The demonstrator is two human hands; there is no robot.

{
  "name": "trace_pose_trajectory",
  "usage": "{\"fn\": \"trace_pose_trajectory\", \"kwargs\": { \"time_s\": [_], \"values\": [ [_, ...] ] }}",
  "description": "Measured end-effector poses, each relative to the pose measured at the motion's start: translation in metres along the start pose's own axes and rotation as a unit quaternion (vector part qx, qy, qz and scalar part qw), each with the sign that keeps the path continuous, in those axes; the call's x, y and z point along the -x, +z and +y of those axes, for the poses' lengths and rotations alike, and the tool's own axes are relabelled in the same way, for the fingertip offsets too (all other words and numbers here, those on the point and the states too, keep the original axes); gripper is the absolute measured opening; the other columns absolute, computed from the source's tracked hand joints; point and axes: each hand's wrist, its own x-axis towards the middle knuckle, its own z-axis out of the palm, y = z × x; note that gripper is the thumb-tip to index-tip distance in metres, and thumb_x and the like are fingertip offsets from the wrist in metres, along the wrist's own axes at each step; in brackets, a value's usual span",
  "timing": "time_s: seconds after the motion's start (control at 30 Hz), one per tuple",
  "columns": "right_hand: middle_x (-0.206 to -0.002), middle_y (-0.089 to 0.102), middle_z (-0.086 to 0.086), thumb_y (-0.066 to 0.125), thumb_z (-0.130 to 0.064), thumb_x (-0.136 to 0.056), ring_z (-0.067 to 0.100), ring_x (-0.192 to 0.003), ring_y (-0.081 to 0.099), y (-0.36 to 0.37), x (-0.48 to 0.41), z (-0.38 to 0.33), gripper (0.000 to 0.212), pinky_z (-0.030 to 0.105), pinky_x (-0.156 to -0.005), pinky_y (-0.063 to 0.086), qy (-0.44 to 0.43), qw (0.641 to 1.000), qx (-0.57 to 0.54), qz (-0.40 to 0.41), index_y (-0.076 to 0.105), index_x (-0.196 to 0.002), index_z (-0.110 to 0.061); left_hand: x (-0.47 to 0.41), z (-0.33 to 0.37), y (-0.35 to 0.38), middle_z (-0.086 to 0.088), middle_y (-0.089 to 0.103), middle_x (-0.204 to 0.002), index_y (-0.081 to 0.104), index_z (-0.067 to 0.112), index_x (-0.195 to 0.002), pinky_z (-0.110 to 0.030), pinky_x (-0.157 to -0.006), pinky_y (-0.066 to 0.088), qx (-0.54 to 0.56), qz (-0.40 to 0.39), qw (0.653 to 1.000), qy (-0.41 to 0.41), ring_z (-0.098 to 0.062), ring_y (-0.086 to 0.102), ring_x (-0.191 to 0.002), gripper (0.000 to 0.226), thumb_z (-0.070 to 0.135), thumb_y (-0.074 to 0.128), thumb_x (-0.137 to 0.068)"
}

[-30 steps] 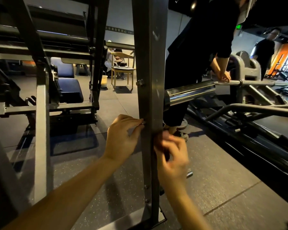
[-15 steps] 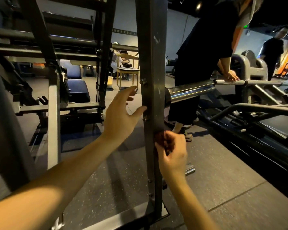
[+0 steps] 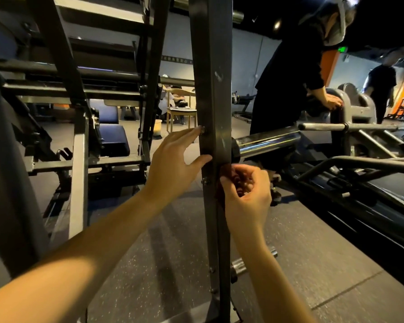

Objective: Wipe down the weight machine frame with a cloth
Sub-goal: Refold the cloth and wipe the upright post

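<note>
A tall grey steel upright of the weight machine frame stands right in front of me. My right hand grips a bunched dark red cloth and holds it against the upright's right face, just under a chrome weight sleeve. To the left of the post, my left hand is spread with straight fingers; its thumb and fingertips touch the post's left edge near a bolt. Most of the cloth is hidden by my fingers.
The machine's slanted rails and a blue padded seat fill the left. A person in black leans on another machine at the right, and a second person stands farther back. Low dark bars run along the right; a wooden chair is behind.
My left hand has let go of its curled hold on the post, opened and risen along the left edge. My right hand with the cloth has moved up toward the chrome sleeve.
</note>
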Motion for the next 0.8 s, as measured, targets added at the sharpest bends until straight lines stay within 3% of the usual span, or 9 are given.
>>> {"fn": "trace_pose_trajectory", "kwargs": {
  "time_s": [0.07,0.17,0.27,0.33,0.43,0.57,0.7,0.8],
  "values": [
    [-0.117,0.06,-0.004,0.075,-0.012,-0.091,-0.005,-0.105,0.058,0.007,-0.022,-0.013,0.031,0.014,-0.088,0.052,-0.068,0.997,0.028,0.03,0.06,-0.114,-0.026,-0.007,-0.003,-0.006,-0.001,0.064,-0.139,0.059,0.025,-0.142,-0.049,-0.114,0.042,0.007,-0.002,1.0,0.001,-0.022,0.055,-0.133,0.053,0.032,0.076,-0.092],
    [-0.117,0.061,0.006,0.074,-0.002,-0.088,-0.007,-0.111,0.054,0.007,-0.024,0.001,0.032,0.011,-0.093,0.047,-0.183,0.975,0.116,0.04,0.063,-0.118,-0.005,-0.016,-0.004,-0.011,0.001,0.071,-0.124,0.068,0.023,-0.131,-0.052,-0.104,0.051,0.013,0.014,1.0,0.019,-0.017,0.062,-0.117,0.037,0.023,0.074,-0.094],
    [-0.12,0.058,0.0,0.075,0.01,-0.082,-0.005,-0.116,0.056,-0.003,0.01,0.032,0.037,0.013,-0.095,0.05,-0.169,0.977,0.13,0.007,0.066,-0.115,-0.006,-0.024,-0.001,-0.008,0.004,0.075,-0.107,0.077,0.018,-0.115,-0.047,-0.094,0.057,0.032,0.059,0.997,0.047,-0.008,0.061,-0.097,0.023,0.016,0.075,-0.093],
    [-0.121,0.057,-0.005,0.074,0.007,-0.084,0.004,-0.112,0.061,-0.004,0.009,0.029,0.031,0.015,-0.095,0.052,-0.184,0.975,0.128,-0.004,0.069,-0.112,-0.004,-0.029,0.0,-0.005,0.003,0.076,-0.101,0.079,0.016,-0.109,-0.044,-0.089,0.058,0.027,0.079,0.995,0.05,-0.007,0.06,-0.092,0.018,0.014,0.077,-0.091],
    [-0.118,0.06,0.007,0.07,0.004,-0.09,0.011,-0.111,0.06,0.01,-0.046,-0.018,0.023,0.02,-0.095,0.052,-0.262,0.956,0.129,-0.002,0.068,-0.112,-0.002,-0.032,0.0,-0.003,0.003,0.076,-0.095,0.08,0.015,-0.105,-0.041,-0.084,0.058,0.024,0.083,0.995,0.056,-0.009,0.062,-0.086,0.014,0.014,0.077,-0.091],
    [-0.118,0.061,0.01,0.068,0.001,-0.092,0.004,-0.112,0.053,0.023,-0.11,-0.072,0.02,0.012,-0.098,0.044,-0.316,0.941,0.114,0.027,0.069,-0.113,-0.001,-0.032,-0.001,-0.003,0.006,0.075,-0.091,0.081,0.016,-0.101,-0.034,-0.083,0.059,0.03,0.089,0.993,0.072,-0.008,0.066,-0.083,0.015,0.016,0.081,-0.086],
    [-0.128,0.061,0.011,0.067,0.004,-0.092,0.017,-0.125,0.059,0.0,-0.063,-0.01,0.027,0.032,-0.103,0.052,-0.328,0.93,0.16,-0.048,0.068,-0.118,0.001,-0.034,-0.003,-0.004,0.008,0.074,-0.091,0.081,0.018,-0.103,-0.016,-0.082,0.051,0.032,0.086,0.992,0.082,-0.001,0.061,-0.083,0.015,0.016,0.079,-0.088],
    [-0.132,0.06,0.004,0.063,-0.009,-0.095,0.019,-0.127,0.058,-0.018,-0.026,0.022,0.027,0.039,-0.097,0.056,-0.309,0.925,0.193,-0.105,0.07,-0.12,-0.005,-0.035,-0.004,-0.004,0.017,0.07,-0.094,0.08,0.019,-0.105,-0.007,-0.085,0.046,0.033,0.085,0.992,0.086,0.005,0.06,-0.086,0.016,0.016,0.078,-0.089]
  ]
}}
